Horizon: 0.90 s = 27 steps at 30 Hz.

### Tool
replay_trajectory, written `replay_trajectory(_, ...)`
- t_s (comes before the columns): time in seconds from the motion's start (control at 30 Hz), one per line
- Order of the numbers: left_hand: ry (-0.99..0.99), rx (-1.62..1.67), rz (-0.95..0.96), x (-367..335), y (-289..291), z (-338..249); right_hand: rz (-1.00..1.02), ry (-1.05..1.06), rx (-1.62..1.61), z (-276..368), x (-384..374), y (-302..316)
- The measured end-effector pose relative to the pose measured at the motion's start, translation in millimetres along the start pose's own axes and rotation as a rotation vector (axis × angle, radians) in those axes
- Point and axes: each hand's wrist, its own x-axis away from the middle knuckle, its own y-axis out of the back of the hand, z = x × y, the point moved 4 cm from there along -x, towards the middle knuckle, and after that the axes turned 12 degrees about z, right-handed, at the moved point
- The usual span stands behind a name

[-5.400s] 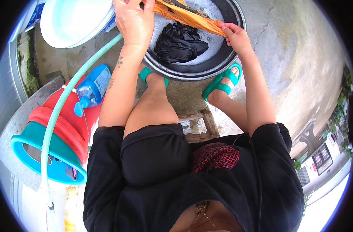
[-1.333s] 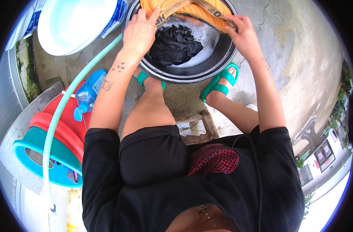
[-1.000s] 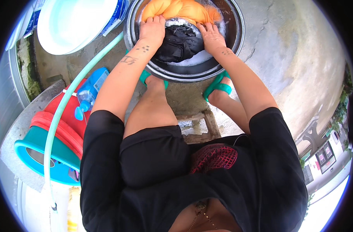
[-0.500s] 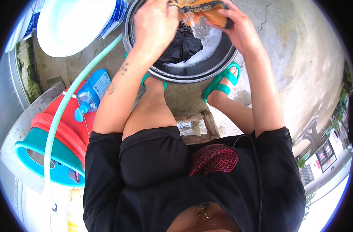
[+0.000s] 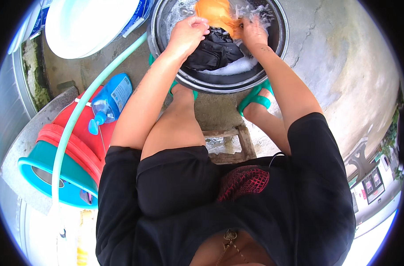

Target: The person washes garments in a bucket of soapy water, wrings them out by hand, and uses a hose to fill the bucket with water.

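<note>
The left hand (image 5: 189,36) is hovering over the black basin (image 5: 219,82), toward its left edge, with fingers bunched narrowly beside the orange cloth (image 5: 217,13); whether they are pinching any fabric, I cannot tell. The right hand (image 5: 255,34) is reaching low inside the basin's right edge, near the orange cloth's right end, where water is splashing; its fingers are blurring, so its grip is unclear. The orange cloth is lying toward the basin's far edge, partly over the black cloth (image 5: 217,53), while white suds (image 5: 231,67) are floating nearer the close edge. The person seems to be working the orange cloth in soapy water, and continuing would call for getting both hands firmly on it, leaving the black cloth below. A blue bottle (image 5: 113,95) is lying left of the basin.
</note>
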Motion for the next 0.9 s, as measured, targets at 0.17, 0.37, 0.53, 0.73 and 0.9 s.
replay_trajectory(0.17, -0.013, 0.450, 0.027, -16.1, -14.9, -8.8, -0.169, 0.213, -0.227, 30.2, 18.8, 1.4)
replay_trajectory(0.37, -0.118, 0.827, 0.468, -36.5, 0.9, -2.5, -0.180, 0.755, -1.002, 141.4, 136.5, 109.3)
replay_trajectory(0.53, -0.393, 0.795, 0.289, -26.9, -0.8, 15.3, -0.457, 0.722, -0.461, 159.3, 128.9, 107.2)
replay_trajectory(0.73, -0.026, 0.640, -0.071, -36.2, -12.6, -6.2, -0.071, 0.212, -0.232, 70.8, 8.5, 77.6)
replay_trajectory(0.9, -0.015, 0.481, -0.048, -24.6, 6.5, -14.9, -0.383, 0.090, -0.126, 10.5, -21.1, 8.8)
